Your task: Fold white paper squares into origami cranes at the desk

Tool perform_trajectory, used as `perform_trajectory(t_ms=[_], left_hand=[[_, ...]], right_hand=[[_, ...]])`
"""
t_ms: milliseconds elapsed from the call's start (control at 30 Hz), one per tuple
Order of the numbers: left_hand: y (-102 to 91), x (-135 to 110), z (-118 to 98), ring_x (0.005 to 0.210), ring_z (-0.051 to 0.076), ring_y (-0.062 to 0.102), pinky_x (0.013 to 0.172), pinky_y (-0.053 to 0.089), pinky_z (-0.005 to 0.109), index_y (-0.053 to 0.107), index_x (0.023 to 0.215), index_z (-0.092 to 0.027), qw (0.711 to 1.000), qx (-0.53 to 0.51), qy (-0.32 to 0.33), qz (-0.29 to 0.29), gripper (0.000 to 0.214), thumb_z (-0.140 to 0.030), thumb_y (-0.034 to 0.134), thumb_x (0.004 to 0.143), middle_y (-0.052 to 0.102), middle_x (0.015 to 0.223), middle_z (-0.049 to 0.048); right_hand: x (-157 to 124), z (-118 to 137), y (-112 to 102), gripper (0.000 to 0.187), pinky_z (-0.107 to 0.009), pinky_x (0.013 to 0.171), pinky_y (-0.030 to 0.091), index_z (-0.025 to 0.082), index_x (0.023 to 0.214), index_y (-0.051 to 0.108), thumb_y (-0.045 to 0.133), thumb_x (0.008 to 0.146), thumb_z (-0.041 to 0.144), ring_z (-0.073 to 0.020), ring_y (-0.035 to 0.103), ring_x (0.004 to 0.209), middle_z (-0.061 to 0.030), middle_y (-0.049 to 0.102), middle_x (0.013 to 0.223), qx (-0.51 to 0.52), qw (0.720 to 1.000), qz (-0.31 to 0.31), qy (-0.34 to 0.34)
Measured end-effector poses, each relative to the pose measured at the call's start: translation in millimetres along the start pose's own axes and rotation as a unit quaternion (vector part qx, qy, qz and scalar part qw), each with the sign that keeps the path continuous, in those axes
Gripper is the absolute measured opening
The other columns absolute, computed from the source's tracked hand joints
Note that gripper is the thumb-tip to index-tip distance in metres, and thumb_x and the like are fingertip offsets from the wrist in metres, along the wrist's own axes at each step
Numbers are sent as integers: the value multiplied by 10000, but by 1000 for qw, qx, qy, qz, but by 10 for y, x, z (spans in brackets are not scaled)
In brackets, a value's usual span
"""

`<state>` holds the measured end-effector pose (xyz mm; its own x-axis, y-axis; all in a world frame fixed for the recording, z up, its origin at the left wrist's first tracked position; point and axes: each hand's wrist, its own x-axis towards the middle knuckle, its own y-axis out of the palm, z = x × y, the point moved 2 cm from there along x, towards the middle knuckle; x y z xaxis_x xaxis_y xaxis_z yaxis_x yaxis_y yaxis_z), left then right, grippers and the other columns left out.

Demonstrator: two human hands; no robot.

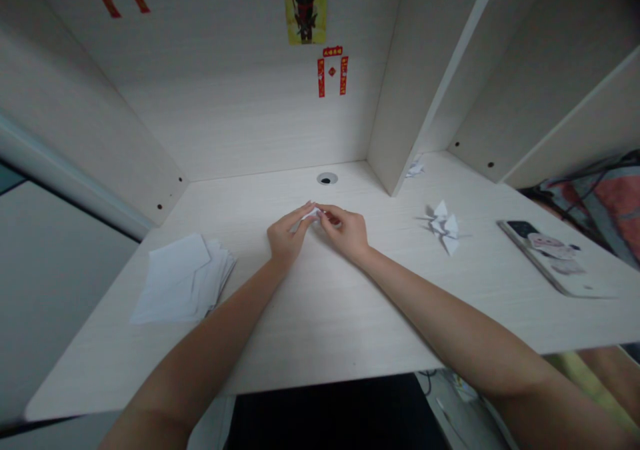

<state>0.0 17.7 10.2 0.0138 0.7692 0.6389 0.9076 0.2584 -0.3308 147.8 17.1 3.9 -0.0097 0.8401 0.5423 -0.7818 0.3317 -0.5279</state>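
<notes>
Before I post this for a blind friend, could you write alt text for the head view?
A person's left hand and right hand hold a small piece of white paper at a pale desk. A stack of white sheets lies to the left; folded paper shapes and a phone lie to the right.

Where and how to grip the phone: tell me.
Pinch the phone at mid-length by its two long edges, right hand coming from above. It lies flat on the desk, so there seems little room underneath, while its long left edge shows bare, facing that hand, which currently holds folded paper.
</notes>
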Motion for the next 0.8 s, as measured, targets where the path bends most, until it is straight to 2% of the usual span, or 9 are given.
perform_trajectory(t_ms=[400,533,667,800], left_hand=[[-40,-10,-31,1062,169,621,991,461,358,671,1066,-244,999,17,33,26,270,-328,490,884,678,1115,22],[-26,22,-32,1184,200,536,1055,391,386,601,1179,-257,997,48,38,40,412,-357,644,782,596,1258,45],[10,29,18,1165,201,549,1021,421,365,577,1202,-259,998,31,1,57,431,-323,646,781,579,1277,55],[25,4,69,973,177,650,907,499,320,549,1233,-265,997,-3,-57,54,434,-307,612,806,679,1094,39]], right_hand=[[27,-85,17,286,-247,638,482,249,1034,678,497,854,380,-142,644,640,-13,717,764,47,998,-20,41],[47,-89,16,327,-239,621,480,214,1065,657,467,868,392,-141,639,654,-31,712,801,119,991,-20,52],[37,-32,17,316,-243,647,486,200,1058,637,469,867,388,-142,641,686,-41,706,838,180,983,7,27],[24,-17,36,282,-242,639,483,204,1046,586,473,864,387,-136,629,659,-19,677,757,215,975,47,30]])
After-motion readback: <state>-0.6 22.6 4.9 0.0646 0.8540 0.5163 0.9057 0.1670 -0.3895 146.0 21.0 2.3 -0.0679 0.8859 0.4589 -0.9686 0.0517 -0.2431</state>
